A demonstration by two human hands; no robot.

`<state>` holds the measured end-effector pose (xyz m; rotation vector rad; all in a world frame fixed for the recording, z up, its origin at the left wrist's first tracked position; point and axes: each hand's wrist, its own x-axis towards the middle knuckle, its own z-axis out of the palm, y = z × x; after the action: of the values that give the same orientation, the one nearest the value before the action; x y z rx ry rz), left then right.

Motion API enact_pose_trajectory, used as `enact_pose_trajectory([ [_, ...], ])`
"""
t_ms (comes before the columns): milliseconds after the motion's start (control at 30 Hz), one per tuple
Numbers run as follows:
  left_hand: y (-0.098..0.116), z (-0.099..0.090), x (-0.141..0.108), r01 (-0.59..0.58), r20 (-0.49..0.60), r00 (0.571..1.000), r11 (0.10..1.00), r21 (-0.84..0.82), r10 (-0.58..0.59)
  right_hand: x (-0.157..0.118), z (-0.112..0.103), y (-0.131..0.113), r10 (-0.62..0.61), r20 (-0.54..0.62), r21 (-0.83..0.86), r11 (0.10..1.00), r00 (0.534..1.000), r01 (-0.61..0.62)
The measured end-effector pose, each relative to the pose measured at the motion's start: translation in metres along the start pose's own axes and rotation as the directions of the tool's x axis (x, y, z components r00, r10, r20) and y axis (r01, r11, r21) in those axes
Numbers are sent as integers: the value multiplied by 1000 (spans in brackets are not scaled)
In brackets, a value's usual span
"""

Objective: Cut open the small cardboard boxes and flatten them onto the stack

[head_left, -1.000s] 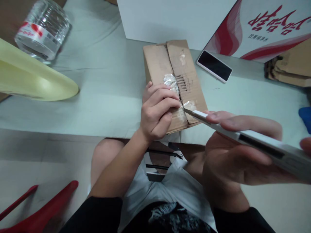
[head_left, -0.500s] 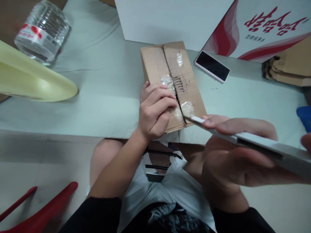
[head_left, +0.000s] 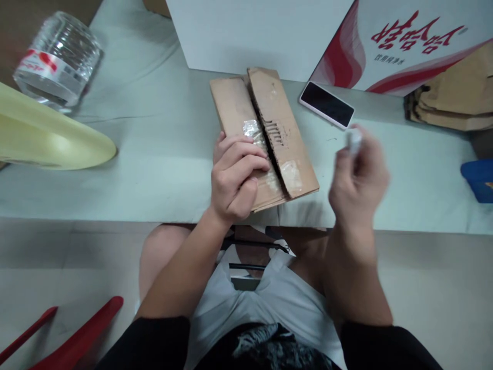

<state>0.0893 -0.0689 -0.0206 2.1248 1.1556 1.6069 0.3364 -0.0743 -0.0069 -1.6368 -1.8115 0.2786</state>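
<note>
A small cardboard box (head_left: 298,162) sits near the table's front edge, its long top seam parted by a dark gap, with clear tape on both flaps. My left hand (head_left: 236,177) lies over the box's left flap and near side, fingers bent and pressed on it. To the right of the box, raised and blurred, my right hand (head_left: 360,174) is closed round a slim pale tool (head_left: 353,140). Only the tool's end shows above my fist; the rest is hidden.
Behind the box stands a large white carton (head_left: 254,33). A phone (head_left: 326,105) lies to its right, near folded cardboard (head_left: 454,97). A blue object (head_left: 479,180) is at the right edge. A water bottle (head_left: 57,59) and a yellow curved object (head_left: 54,131) are on the left.
My right hand has moved up and away from the box with the tool, which has swung off the seam. The seam gap is wider and the right flap stands slightly raised.
</note>
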Motion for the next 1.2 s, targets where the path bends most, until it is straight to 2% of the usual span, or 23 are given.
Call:
enact_pose_trajectory([
  [33,-1,0,0,-4,-3,1000,1000,0,4,5,8,6,59,-7,-45,997,998,-59],
  [100,-2,0,0,-21,-3,1000,1000,-5,21,10,23,18,171,59,-144,976,983,-161],
  [167,-4,0,0,-41,-5,999,999,-15,41,11,33,25,230,125,-189,960,965,-205],
  [200,-4,0,0,-48,-7,999,999,-17,47,10,35,26,230,119,-165,964,966,-210],
  [300,-5,0,0,-41,-5,999,999,-14,40,6,29,16,126,28,97,987,992,-128],
  [400,-4,-1,-1,-37,-8,999,999,-27,36,1,16,-7,-98,45,367,927,994,75],
  [500,-4,-2,-1,-44,-13,999,999,-22,43,-4,9,-27,-281,134,382,900,950,212],
  [600,-2,-2,1,-33,-1,999,999,-1,33,-7,15,-34,-312,95,404,880,945,250],
  [667,-2,-3,2,-28,8,1000,1000,-3,28,-7,22,-32,-243,35,474,858,969,198],
  [733,-2,-4,2,-20,22,1000,1000,-4,20,-7,27,-29,-101,-35,505,857,994,105],
  [800,-2,-5,2,-10,46,999,1000,4,10,-7,30,-27,21,-98,502,864,995,31],
  [867,-4,-7,3,-9,70,998,1000,0,9,-6,32,-25,72,-106,504,864,992,-9],
  [967,-6,-12,5,-12,81,997,1000,-29,15,-6,33,-24,50,-25,547,837,998,-28],
  [1067,-14,-20,8,20,33,999,998,-57,-18,-6,34,-20,23,80,585,809,997,-66],
  [1133,-27,-27,9,79,-40,996,992,-95,-83,-6,37,-17,87,171,574,801,981,-171],
  [1200,-47,-35,7,165,-117,976,973,-161,-184,-5,42,-12,184,279,529,789,942,-311],
])
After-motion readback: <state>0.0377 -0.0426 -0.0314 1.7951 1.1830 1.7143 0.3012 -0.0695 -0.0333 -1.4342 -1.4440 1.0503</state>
